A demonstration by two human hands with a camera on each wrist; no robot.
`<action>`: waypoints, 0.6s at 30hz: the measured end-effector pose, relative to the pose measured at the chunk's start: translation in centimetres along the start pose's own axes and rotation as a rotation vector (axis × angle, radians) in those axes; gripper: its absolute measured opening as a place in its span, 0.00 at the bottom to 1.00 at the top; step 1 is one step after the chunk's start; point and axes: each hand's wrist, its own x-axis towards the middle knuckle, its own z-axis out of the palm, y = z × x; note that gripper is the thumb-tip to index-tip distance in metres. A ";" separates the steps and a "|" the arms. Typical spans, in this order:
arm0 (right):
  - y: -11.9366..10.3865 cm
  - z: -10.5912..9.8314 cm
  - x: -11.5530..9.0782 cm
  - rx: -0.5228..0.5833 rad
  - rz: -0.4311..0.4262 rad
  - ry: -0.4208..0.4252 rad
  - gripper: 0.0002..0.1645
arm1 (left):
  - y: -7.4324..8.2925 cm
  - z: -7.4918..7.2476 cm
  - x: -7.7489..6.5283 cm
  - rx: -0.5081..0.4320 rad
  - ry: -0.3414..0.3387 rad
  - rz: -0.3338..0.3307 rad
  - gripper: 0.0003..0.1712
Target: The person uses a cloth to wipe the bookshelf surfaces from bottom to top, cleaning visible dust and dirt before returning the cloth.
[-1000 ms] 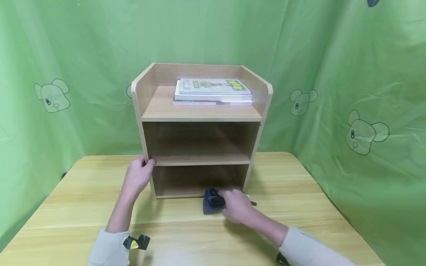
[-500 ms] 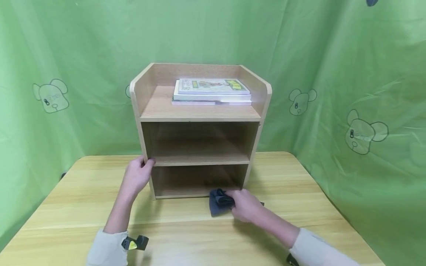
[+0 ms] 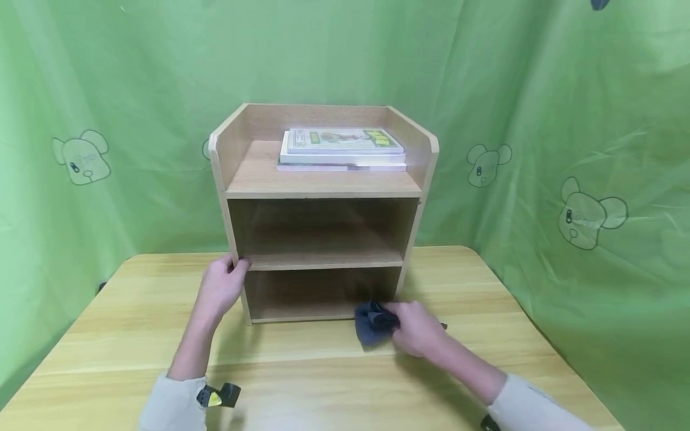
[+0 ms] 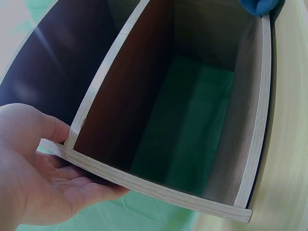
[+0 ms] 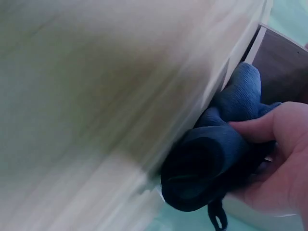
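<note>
A light wooden shelf unit [image 3: 323,261] stands on the table. My left hand [image 3: 222,286] grips its left side panel where the middle shelf meets it; in the left wrist view the thumb [image 4: 57,129] lies inside and the fingers wrap the outer face. At the unit's lower right front corner, my right hand [image 3: 417,329] pinches a bunched dark blue cloth [image 3: 373,325]. The cloth sits against the front edge of the bottom shelf [image 3: 307,312]. In the right wrist view a small loop [image 5: 218,217] hangs from the folded cloth [image 5: 240,94].
Several stacked books [image 3: 342,149] lie on the unit's top shelf. The wooden table [image 3: 302,383] extends in front and to both sides. Green curtains [image 3: 334,48] with mouse-like drawings hang behind and at the sides.
My right hand has slid the cloth to the right along the bottom shelf's front edge, toward the right corner. The left hand keeps its grip on the side panel.
</note>
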 end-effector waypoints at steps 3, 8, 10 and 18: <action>0.0 -1.3 0.1 0.015 -0.019 0.083 0.31 | 0.0 0.1 0.1 0.003 0.003 0.004 0.18; -0.9 -5.0 0.0 0.072 -0.048 0.194 0.30 | 0.1 0.1 0.1 0.018 0.014 0.007 0.18; -1.4 -6.8 0.0 0.084 -0.083 0.257 0.31 | 0.1 0.1 0.1 0.022 0.015 0.005 0.18; -3.4 -14.4 1.8 0.087 -0.417 0.742 0.24 | -0.1 0.2 0.1 0.011 0.016 0.000 0.18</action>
